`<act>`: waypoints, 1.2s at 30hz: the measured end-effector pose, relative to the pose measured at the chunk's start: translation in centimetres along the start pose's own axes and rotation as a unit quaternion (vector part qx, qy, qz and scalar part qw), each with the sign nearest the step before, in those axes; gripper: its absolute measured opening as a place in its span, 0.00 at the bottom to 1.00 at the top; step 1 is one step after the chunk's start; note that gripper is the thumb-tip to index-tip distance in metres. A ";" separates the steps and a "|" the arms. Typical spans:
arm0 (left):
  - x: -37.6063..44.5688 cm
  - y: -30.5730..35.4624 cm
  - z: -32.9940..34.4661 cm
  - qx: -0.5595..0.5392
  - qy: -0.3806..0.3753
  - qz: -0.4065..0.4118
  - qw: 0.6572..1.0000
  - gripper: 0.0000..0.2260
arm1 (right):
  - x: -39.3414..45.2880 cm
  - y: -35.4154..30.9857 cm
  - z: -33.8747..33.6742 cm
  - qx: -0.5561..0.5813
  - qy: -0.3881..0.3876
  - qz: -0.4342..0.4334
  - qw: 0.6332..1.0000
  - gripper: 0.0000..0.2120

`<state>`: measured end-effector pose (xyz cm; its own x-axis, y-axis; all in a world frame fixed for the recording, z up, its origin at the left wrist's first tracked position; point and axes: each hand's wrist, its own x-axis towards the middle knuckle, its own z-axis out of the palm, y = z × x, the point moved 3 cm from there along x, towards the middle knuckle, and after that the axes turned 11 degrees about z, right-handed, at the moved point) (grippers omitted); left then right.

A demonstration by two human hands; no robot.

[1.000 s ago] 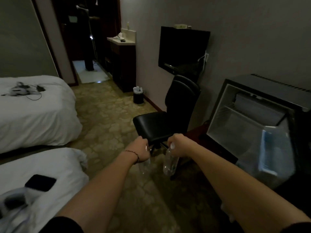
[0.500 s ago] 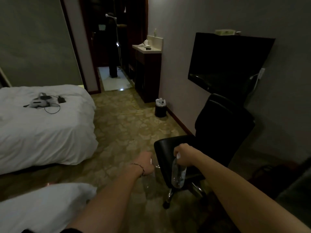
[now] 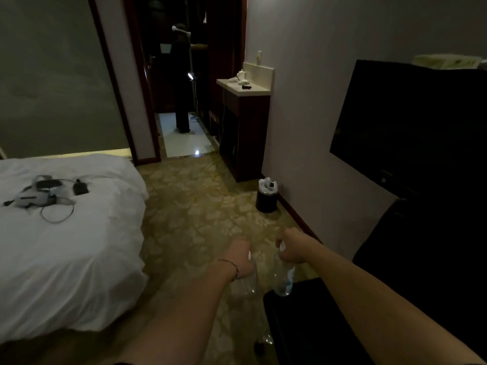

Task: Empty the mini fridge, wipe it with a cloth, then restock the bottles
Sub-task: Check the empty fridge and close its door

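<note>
My left hand grips the neck of a clear plastic bottle that hangs down over the carpet. My right hand holds a second clear bottle with a pale label by its white cap; this bottle hangs just over the front corner of the black chair seat. The two hands are close together, a little apart. The mini fridge is out of view.
A white bed with a headset and cables fills the left. A black bin stands by the wall, a dark cabinet beyond it, a wall TV at right. A person stands in the far doorway. Patterned carpet lies between bed and chair.
The view has swung left, away from the fridge, which has left the frame. Both hands still hold their bottles, now over the carpet and chair edge near the bed.
</note>
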<state>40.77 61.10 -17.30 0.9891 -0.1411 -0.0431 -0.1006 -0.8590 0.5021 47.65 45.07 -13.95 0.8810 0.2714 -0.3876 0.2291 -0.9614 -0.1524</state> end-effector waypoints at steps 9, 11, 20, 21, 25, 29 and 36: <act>24.2 -12.0 -9.4 0.031 -0.013 0.019 0.999 0.08 | 24.1 -6.7 -10.5 0.005 0.001 0.010 1.000 0.18; 29.9 -14.5 -10.8 0.037 -0.018 0.026 0.999 0.09 | 30.0 -7.5 -12.4 -0.006 -0.009 0.012 1.000 0.19; 54.9 -25.2 -15.8 0.061 -0.020 0.017 0.998 0.13 | 56.5 -7.3 -21.6 0.032 0.011 0.013 0.999 0.13; 57.5 -25.9 -16.5 0.067 -0.025 0.016 0.997 0.12 | 59.2 -7.0 -22.6 0.034 0.012 0.020 0.999 0.14; 68.0 -28.8 -18.3 0.069 -0.041 0.025 0.996 0.08 | 70.1 -5.7 -25.7 0.049 -0.012 0.071 0.996 0.26; 78.4 -31.7 -18.5 0.066 -0.063 0.042 0.995 0.10 | 79.4 -3.9 -27.8 0.072 0.012 0.094 0.993 0.12; 97.3 -36.1 -17.1 0.067 -0.118 0.095 0.986 0.12 | 95.2 0.3 -31.5 0.104 -0.007 0.166 0.981 0.10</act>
<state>142.50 86.81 -24.83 0.8996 -0.4036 -0.1669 -0.3116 -0.8609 0.4022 144.65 69.15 -22.31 0.8865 -0.0524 -0.4598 -0.1599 -0.9670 -0.1981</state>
